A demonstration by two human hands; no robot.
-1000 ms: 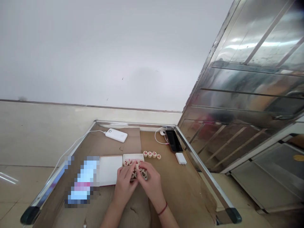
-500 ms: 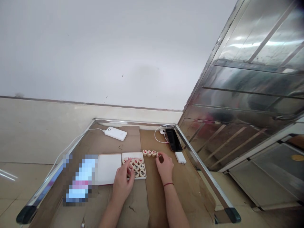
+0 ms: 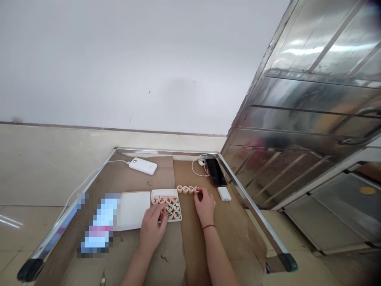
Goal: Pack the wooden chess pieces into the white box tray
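Note:
Four round wooden Chinese chess pieces with red characters stand in a row [image 3: 185,189] on the cardboard. At the row's right end, my right hand [image 3: 205,206] pinches the last chess piece [image 3: 196,190] between thumb and fingers. A white box [image 3: 163,193] holds more chess pieces, with a row of red characters behind black ones [image 3: 177,214]. Over the left front of this box is my left hand [image 3: 153,223], its thumb and index finger apart. Its fingertips reach the pieces there and hide some of them. Left of the box lies a white lid [image 3: 135,210].
Cardboard covers the metal-framed table [image 3: 166,152]. At the back lie a white power bank [image 3: 143,166] with a cable and a black phone [image 3: 216,172]. A white charger [image 3: 224,194] sits to the right; a blurred-out screen [image 3: 101,222] is at left.
The view has shifted slightly. My left hand has moved a little over the box, covering different pieces. My right hand stays at the row's right-end piece.

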